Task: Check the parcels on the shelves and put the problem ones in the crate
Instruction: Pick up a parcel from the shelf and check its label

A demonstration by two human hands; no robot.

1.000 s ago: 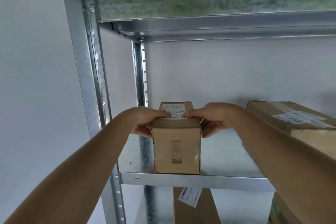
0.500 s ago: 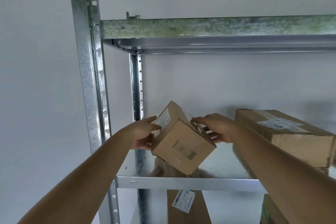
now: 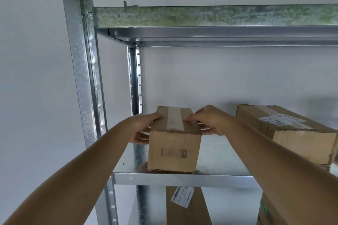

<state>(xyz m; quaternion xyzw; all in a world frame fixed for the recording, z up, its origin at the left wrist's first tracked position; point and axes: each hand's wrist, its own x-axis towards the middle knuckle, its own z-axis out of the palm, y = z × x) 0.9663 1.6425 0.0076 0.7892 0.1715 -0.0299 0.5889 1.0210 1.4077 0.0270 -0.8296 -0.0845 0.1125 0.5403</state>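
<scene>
A small brown cardboard parcel (image 3: 173,150) stands on the metal shelf (image 3: 182,178) near its left end. A strip of clear tape runs along its top, and a printed barcode mark shows on its front face. My left hand (image 3: 144,129) grips the parcel's left side, thumb on the top edge and fingers down the side. My right hand (image 3: 210,120) grips the right side the same way. A larger labelled parcel (image 3: 292,133) lies on the same shelf to the right. No crate is in view.
The upper shelf (image 3: 215,16) hangs overhead. A galvanised upright post (image 3: 80,78) stands at the left. Below the shelf, a parcel with a white label (image 3: 184,206) and a box with green print (image 3: 267,212) show. A white wall lies behind.
I lifted and tilted the small parcel, then turned it over. Its address label no longer faces up; a taped side does, and it rests flat on the shelf again.
</scene>
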